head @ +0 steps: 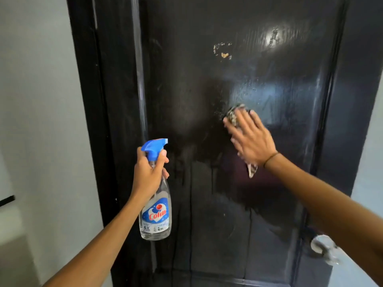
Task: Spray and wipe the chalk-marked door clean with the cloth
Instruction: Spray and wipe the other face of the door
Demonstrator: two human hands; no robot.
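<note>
right hand (251, 139) presses flat, fingers spread, on the crumpled patterned cloth (234, 116), scrubbing the glossy black door (207, 193); left hand (148, 175) grips the clear blue-triggered spray bottle (155, 204), ready.

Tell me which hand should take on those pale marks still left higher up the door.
Right. The right hand already presses the cloth flat on the door, just below the pale marks. The left hand grips the spray bottle, off the surface.

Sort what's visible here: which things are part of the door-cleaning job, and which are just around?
In the job:
door
cloth, pressed to the door by the right hand
spray bottle, held in the left hand

Just around:
door handle
wall
</note>
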